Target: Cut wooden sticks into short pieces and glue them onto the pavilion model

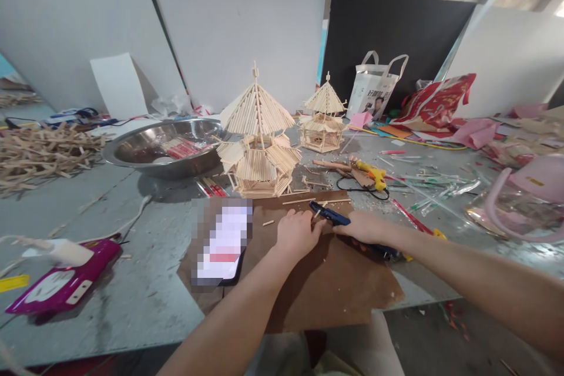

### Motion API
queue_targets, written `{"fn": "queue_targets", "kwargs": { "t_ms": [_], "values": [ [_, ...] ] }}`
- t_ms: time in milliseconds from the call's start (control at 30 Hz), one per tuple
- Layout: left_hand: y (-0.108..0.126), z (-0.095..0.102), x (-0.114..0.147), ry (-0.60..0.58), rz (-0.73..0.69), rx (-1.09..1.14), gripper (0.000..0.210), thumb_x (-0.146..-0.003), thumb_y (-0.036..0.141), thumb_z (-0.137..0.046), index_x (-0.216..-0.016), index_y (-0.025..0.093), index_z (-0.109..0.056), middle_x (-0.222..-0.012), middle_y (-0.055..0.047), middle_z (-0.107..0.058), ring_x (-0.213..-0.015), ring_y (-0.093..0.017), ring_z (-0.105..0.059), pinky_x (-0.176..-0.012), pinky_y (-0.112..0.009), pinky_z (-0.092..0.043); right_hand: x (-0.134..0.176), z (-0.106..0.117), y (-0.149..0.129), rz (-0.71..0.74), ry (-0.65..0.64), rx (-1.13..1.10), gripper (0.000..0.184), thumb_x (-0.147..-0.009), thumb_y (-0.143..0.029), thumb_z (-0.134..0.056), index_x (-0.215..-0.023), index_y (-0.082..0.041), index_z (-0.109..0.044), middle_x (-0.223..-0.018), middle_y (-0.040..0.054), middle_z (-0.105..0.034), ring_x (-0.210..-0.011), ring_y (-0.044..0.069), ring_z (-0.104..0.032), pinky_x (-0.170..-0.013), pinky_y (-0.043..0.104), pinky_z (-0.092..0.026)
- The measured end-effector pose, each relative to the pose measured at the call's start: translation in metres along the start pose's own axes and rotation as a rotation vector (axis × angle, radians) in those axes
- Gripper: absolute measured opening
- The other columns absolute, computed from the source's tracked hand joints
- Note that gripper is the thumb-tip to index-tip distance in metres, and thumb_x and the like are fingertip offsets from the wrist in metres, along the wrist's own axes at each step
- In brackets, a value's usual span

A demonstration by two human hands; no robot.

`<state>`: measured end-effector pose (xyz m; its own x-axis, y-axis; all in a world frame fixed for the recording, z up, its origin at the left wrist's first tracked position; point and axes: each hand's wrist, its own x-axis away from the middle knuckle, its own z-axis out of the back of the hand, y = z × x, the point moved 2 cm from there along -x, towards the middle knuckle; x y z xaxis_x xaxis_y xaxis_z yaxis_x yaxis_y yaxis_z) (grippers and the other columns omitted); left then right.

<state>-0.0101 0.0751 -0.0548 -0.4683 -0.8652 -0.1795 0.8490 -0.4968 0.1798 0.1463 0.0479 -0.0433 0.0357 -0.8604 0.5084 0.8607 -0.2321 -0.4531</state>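
My right hand (363, 227) is closed round a dark blue hand cutter (330, 212), whose head points left over a brown board (304, 299). Across the cutter's jaws lies a short thin wooden stick (318, 212). The fingers of my left hand (299, 232) pinch that stick close to the jaws; their tips are partly hidden. Just beyond my hands, a longer stick (299, 201) rests on the board's far edge, and a cut piece (268, 223) lies left of my left hand. A pavilion model of wooden sticks (259, 170) stands behind the board.
A phone (224, 241) lies on the board's left side. Behind are a smaller stick pavilion (323, 123), a metal basin (163, 173) and a yellow glue gun (372, 174). A purple power strip (66, 279) lies left; a pink-handled clear container (520, 200) stands right.
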Motion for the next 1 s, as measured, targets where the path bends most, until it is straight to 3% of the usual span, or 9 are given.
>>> {"fn": "queue_targets", "kwargs": {
  "t_ms": [200, 567, 733, 833, 1000],
  "values": [
    [-0.002, -0.009, -0.003, -0.108, 0.035, -0.043, 0.029, -0.081, 0.03, -0.031, -0.08, 0.018, -0.058, -0.078, -0.009, -0.063, -0.077, -0.022, -0.058, -0.061, -0.031, -0.043, 0.002, 0.003, -0.008, -0.039, 0.031, 0.173, 0.041, -0.073, -0.05, -0.04, -0.063, -0.014, -0.057, -0.047, 0.0062, -0.057, -0.04, 0.016, -0.054, -0.042, 0.025, -0.038],
    [0.0, -0.008, -0.003, -0.126, 0.049, -0.056, 0.033, -0.081, 0.028, -0.029, -0.079, 0.017, -0.059, -0.077, -0.011, -0.063, -0.076, -0.023, -0.06, -0.062, -0.033, -0.045, 0.002, 0.005, -0.015, -0.05, 0.025, 0.272, 0.041, -0.072, -0.046, -0.04, -0.067, -0.011, -0.062, -0.052, 0.0098, -0.061, -0.041, 0.016, -0.054, -0.042, 0.025, -0.038],
    [-0.001, -0.008, -0.003, -0.126, 0.041, -0.052, 0.031, -0.081, 0.027, -0.029, -0.079, 0.017, -0.059, -0.078, -0.011, -0.064, -0.076, -0.023, -0.06, -0.062, -0.034, -0.045, 0.0, 0.005, -0.014, -0.045, 0.093, 0.321, 0.038, -0.069, -0.045, -0.044, -0.07, -0.012, -0.061, -0.054, 0.0098, -0.061, -0.045, 0.017, -0.056, -0.043, 0.025, -0.037],
    [-0.001, -0.008, -0.004, -0.125, 0.043, -0.05, 0.031, -0.081, 0.027, -0.03, -0.079, 0.017, -0.058, -0.078, -0.01, -0.064, -0.076, -0.024, -0.06, -0.062, -0.034, -0.044, -0.001, 0.003, -0.012, -0.037, 0.07, 0.287, 0.034, -0.069, -0.043, -0.044, -0.063, -0.013, -0.058, -0.049, 0.008, -0.058, -0.042, 0.017, -0.054, -0.042, 0.024, -0.037],
    [-0.001, -0.007, -0.004, -0.128, 0.052, -0.033, 0.034, -0.083, 0.032, -0.026, -0.083, 0.018, -0.057, -0.078, -0.009, -0.064, -0.076, -0.023, -0.06, -0.062, -0.034, -0.044, 0.0, 0.004, -0.005, 0.014, -0.026, 0.028, 0.028, -0.07, -0.038, -0.042, -0.053, -0.016, -0.05, -0.047, 0.0036, -0.054, -0.04, 0.014, -0.052, -0.04, 0.024, -0.038]
  ]
}}
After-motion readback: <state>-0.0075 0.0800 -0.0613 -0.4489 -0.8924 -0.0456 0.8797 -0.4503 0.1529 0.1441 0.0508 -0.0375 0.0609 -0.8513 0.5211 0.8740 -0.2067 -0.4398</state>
